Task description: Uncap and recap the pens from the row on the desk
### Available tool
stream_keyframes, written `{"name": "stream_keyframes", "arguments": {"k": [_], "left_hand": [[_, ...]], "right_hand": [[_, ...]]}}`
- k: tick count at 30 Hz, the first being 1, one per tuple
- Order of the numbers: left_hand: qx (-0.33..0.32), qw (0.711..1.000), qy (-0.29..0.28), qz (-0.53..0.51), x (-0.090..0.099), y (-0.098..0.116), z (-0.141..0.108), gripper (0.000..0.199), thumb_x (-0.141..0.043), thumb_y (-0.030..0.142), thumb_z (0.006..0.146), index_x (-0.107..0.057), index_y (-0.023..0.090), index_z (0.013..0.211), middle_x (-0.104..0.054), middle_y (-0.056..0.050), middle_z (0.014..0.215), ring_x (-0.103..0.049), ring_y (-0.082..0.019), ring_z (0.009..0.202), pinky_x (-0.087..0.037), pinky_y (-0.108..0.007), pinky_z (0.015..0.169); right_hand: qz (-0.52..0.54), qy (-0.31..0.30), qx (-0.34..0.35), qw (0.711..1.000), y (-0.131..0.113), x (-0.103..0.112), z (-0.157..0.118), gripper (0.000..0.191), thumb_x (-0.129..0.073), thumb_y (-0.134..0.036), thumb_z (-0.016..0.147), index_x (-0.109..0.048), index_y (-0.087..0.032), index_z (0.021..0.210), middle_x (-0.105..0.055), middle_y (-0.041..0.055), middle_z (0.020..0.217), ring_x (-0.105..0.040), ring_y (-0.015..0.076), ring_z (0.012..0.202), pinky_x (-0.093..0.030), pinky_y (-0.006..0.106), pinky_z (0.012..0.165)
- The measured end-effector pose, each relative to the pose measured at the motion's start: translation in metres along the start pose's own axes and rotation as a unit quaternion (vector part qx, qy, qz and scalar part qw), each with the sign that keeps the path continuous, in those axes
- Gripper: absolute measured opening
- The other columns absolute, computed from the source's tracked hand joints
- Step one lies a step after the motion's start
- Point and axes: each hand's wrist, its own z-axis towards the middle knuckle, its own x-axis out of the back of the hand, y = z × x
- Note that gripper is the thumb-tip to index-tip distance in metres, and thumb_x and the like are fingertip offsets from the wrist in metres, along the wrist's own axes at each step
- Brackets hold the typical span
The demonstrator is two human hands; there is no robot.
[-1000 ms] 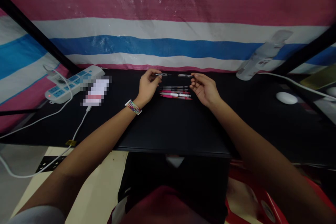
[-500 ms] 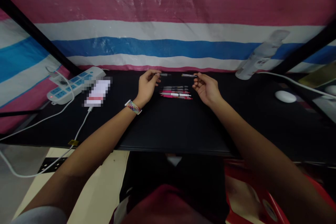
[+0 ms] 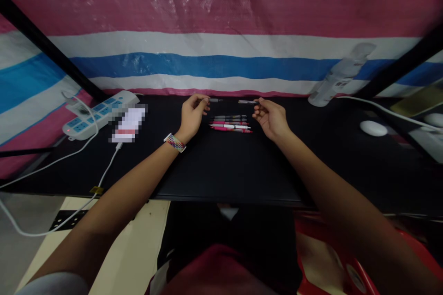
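My left hand (image 3: 192, 113), with a woven multicoloured band at the wrist, pinches a grey pen part (image 3: 216, 100) between thumb and fingertips. Opposite it, my right hand (image 3: 272, 116) is closed at the fingertips on a silvery pen part (image 3: 246, 102) pointing left. Both parts lie nearly in one line. Dark space separates them, and I cannot tell whether anything dark joins them. Just nearer to me, several pens lie side by side on the black table (image 3: 228, 166). Among these are dark pens (image 3: 229, 118), a white-and-pink pen (image 3: 231, 126) and a red pen (image 3: 238, 130).
At left are a white power strip (image 3: 102, 115) with blue sockets and a blurred-out phone (image 3: 128, 124) on a white cable. A clear bottle (image 3: 328, 80) stands at back right, near a white mouse (image 3: 374, 128). Striped sheeting (image 3: 221, 41) hangs behind the table.
Both hands keep their pinches, and the pen parts stay almost in place. The view has shifted slightly, so the scene sits a little lower.
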Motion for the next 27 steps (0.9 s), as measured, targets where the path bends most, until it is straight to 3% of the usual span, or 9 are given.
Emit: {"name": "stream_keyframes", "arguments": {"k": [13,23,27], "left_hand": [[0.007,1.0,0.004,-0.014,-0.0021,0.0011,-0.0017,0.007,-0.068,0.018,0.096,-0.074,0.02,0.092,-0.071,-0.003,0.081,-0.07,-0.012,0.069,-0.053,-0.019,0.056],[0.005,1.0,-0.008,0.002,-0.0025,-0.0008,-0.0022,0.01,-0.07,0.028,0.099,-0.073,0.021,0.093,-0.071,-0.004,0.081,-0.071,-0.013,0.071,-0.054,-0.021,0.058],[0.0,0.999,-0.034,0.011,-0.004,-0.0002,-0.0044,0.025,-0.072,0.04,0.101,-0.07,0.021,0.085,-0.071,-0.003,0.077,-0.068,-0.013,0.067,-0.054,-0.023,0.058]], "right_hand": [[-0.014,-0.004,0.018,1.0,-0.0009,0.0012,0.0008,0.015,-0.084,-0.033,0.09,-0.076,-0.021,0.086,-0.065,0.0001,0.073,-0.062,0.0127,0.066,-0.059,0.027,0.064],[-0.008,-0.007,0.012,1.0,-0.0045,-0.0023,-0.0037,0.01,-0.082,-0.029,0.088,-0.077,-0.021,0.085,-0.065,-0.0003,0.072,-0.06,0.0116,0.065,-0.058,0.024,0.063],[-0.026,-0.023,0.002,0.999,-0.005,-0.0048,-0.0073,0.008,-0.082,-0.028,0.089,-0.079,-0.021,0.089,-0.067,0.0002,0.074,-0.061,0.0117,0.065,-0.059,0.025,0.065]]}}
